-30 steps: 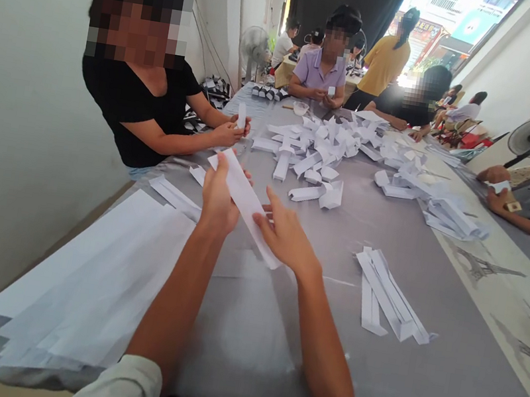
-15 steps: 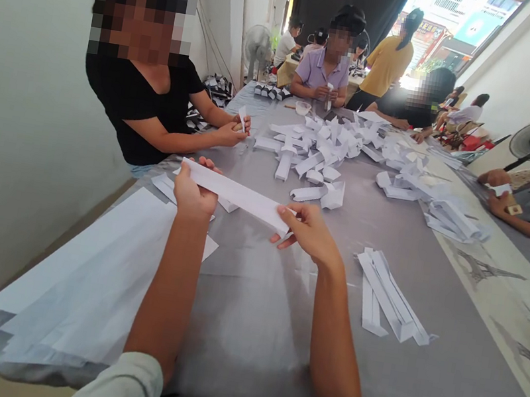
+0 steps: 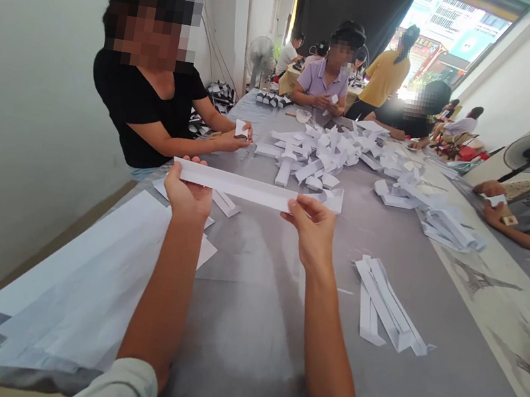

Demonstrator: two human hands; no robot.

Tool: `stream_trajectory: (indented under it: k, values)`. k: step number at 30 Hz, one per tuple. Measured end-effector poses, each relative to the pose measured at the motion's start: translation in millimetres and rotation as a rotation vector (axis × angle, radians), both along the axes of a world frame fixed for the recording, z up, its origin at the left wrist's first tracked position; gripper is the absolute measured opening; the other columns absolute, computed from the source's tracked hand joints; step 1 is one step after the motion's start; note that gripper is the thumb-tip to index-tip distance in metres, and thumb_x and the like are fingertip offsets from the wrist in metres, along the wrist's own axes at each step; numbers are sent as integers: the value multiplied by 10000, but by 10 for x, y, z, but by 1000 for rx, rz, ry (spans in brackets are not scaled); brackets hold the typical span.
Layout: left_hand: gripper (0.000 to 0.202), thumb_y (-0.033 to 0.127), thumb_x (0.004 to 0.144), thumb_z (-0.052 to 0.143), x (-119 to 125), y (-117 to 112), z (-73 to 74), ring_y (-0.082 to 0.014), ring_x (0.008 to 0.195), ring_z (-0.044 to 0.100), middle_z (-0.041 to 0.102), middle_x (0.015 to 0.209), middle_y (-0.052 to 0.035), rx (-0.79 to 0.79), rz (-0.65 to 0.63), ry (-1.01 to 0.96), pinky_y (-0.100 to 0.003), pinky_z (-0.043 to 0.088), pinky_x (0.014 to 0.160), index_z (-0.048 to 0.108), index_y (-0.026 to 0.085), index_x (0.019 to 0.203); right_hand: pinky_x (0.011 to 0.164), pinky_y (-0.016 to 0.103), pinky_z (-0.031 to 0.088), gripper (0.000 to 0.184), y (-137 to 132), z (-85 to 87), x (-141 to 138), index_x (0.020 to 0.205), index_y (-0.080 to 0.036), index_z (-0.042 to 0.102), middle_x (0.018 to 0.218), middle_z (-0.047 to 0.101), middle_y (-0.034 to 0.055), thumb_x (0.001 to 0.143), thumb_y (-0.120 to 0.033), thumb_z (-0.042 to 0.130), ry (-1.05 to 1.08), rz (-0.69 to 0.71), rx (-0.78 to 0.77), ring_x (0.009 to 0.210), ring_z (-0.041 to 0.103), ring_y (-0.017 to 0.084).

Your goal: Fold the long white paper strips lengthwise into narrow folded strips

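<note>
A long folded strip of white paper (image 3: 241,186) is stretched between my two hands above the table. My left hand (image 3: 190,190) grips its left end, thumb in front and fingers behind. The right end is pinched between thumb and fingers of my right hand (image 3: 310,222). A lengthwise crease shows along the strip. Beneath and beside my left forearm lie large white paper sheets (image 3: 81,277) in a loose stack. To the right of my right forearm rest several folded paper strips (image 3: 391,306).
A heap of folded white paper pieces (image 3: 322,157) covers the table's far middle, with another pile (image 3: 452,221) to the right. A person in black (image 3: 143,105) stands close on the left, holding a small paper piece. Others sit around the grey-covered table (image 3: 244,329).
The strip has turned from slanting down to the right to nearly level, its right end raised along with my right hand. Both hands keep their hold.
</note>
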State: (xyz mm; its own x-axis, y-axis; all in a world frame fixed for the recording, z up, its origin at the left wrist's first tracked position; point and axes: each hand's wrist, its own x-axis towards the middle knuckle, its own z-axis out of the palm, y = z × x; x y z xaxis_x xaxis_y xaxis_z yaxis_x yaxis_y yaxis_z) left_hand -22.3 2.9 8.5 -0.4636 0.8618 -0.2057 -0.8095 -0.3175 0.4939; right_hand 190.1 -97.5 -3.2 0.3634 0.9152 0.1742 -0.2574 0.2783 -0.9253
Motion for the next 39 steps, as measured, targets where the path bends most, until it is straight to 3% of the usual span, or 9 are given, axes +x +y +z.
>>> stream_trajectory:
  k: [3, 6, 13, 20, 23, 27, 31, 34, 39]
  values:
    - [264, 293, 1049, 450, 1, -31, 18, -135, 943, 756, 744, 971, -63, 34, -42, 25, -260, 603, 974, 661, 198, 921, 706, 286, 635, 347, -3, 19, -60, 948, -188, 776, 924, 744, 18, 711, -394, 925, 140, -26, -25, 785, 689, 136]
    - [278, 317, 1058, 452, 20, -60, 35, -151, 902, 769, 758, 961, -69, 40, -121, 46, -287, 615, 950, 675, 190, 953, 807, 313, 650, 351, -18, 47, -107, 950, -196, 744, 938, 732, 4, 715, -387, 922, 274, 13, -1, 814, 703, 135]
    - [72, 168, 1016, 575, 59, -79, 72, -162, 943, 781, 791, 1007, -64, 34, -220, 66, -318, 612, 973, 645, 182, 1017, 804, 338, 657, 302, -51, 85, -174, 943, -204, 704, 894, 713, -10, 741, -333, 887, 290, -44, 59, 813, 694, 144]
    - [444, 357, 1140, 281, -14, -107, 114, -195, 1052, 761, 759, 1006, -98, 172, -290, -6, -413, 606, 1036, 667, 190, 999, 757, 286, 615, 370, -50, 65, -210, 1074, -224, 708, 859, 725, -22, 756, -330, 864, 235, -75, 49, 783, 681, 130]
    - [428, 409, 1130, 332, -40, -76, 81, -199, 1082, 744, 746, 1020, -98, 205, -287, 40, -401, 597, 1035, 677, 207, 977, 673, 239, 580, 375, -18, 9, -255, 1087, -245, 702, 919, 738, -18, 758, -342, 852, 278, -49, 7, 759, 668, 117]
    - [288, 398, 1101, 477, -13, -8, 13, -165, 956, 744, 731, 967, -56, 215, -224, 72, -354, 601, 977, 640, 223, 941, 684, 269, 595, 300, 8, -71, -386, 1077, -221, 728, 983, 751, 28, 845, -406, 777, 178, -122, 48, 836, 688, 154]
    - [187, 341, 1103, 513, 33, 1, 0, -99, 714, 678, 653, 810, 15, 217, 44, 51, -288, 600, 882, 584, 221, 979, 768, 344, 633, 361, -59, -82, -546, 1122, -196, 760, 1106, 774, 83, 970, -505, 651, 4, -124, 137, 966, 722, 211]
    - [185, 382, 1108, 515, 20, -34, 33, -83, 693, 657, 626, 804, 34, 202, 213, 106, -252, 590, 833, 552, 227, 1014, 894, 386, 629, 432, -135, -61, -646, 1205, -188, 744, 1191, 780, 102, 946, -532, 705, -72, -25, 157, 1072, 735, 242]
    - [288, 488, 1121, 428, -48, -101, 106, -102, 717, 684, 693, 877, 4, 142, 170, 144, -240, 588, 778, 562, 240, 1063, 907, 369, 619, 380, -179, -57, -687, 1154, -190, 726, 962, 802, 49, 919, -486, 765, -56, 112, 95, 926, 760, 212]
